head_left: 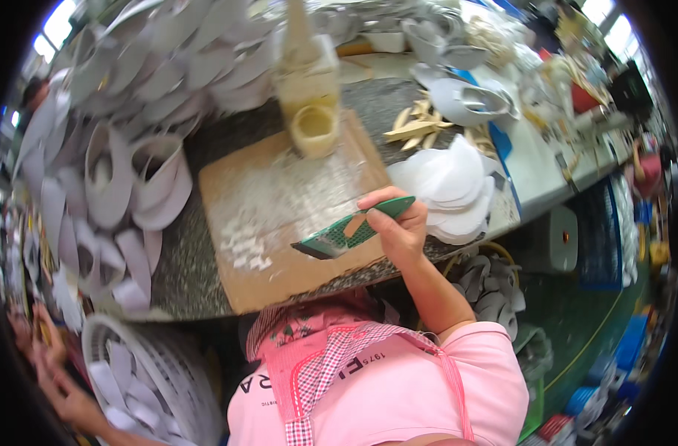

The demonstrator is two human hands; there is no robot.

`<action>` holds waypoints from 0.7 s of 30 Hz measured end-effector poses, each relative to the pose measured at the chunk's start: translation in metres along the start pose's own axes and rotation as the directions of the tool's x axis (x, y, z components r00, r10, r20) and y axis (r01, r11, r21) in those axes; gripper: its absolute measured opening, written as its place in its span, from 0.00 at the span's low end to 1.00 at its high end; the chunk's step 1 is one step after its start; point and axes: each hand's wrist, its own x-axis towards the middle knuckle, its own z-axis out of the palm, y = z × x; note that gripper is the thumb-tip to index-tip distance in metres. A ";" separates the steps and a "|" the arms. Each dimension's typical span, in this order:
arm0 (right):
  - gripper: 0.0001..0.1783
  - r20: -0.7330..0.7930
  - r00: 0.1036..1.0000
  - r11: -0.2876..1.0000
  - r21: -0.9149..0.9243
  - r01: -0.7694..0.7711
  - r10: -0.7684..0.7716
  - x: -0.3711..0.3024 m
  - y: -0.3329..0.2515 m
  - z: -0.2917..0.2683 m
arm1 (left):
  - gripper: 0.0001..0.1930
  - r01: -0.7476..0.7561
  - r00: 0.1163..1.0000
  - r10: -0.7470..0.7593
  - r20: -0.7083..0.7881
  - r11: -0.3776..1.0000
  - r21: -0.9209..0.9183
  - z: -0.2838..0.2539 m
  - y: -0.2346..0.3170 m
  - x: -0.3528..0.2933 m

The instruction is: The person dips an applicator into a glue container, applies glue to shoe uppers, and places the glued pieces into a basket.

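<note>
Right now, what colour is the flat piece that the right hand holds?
The flat piece is mostly green, with dots, in the head view.

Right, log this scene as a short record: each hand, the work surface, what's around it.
right hand: gripping a green perforated piece over brown cardboard
left hand: probably the one at lower left, near the white basket; grip unclear
work surface: speckled tabletop
far edge of cardboard: yellowish container
right of cardboard: stacked white pieces
left of cardboard: pale curved pieces
</note>
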 end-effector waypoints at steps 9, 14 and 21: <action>0.07 -0.443 0.887 0.985 0.043 0.166 -0.130 -0.020 -0.061 -0.105 | 0.21 -0.431 0.663 0.720 -0.202 0.147 -0.890 0.152 0.443 0.119; 0.10 -0.590 0.756 0.958 -0.152 0.242 -0.285 -0.052 -0.073 -0.136 | 0.25 -0.684 0.435 0.811 -0.391 0.016 -0.729 0.199 0.616 0.142; 0.11 -0.778 0.577 0.968 -0.172 0.182 -0.247 -0.073 -0.073 -0.138 | 0.16 -0.877 0.326 0.874 -0.360 0.137 -0.460 0.219 0.667 0.160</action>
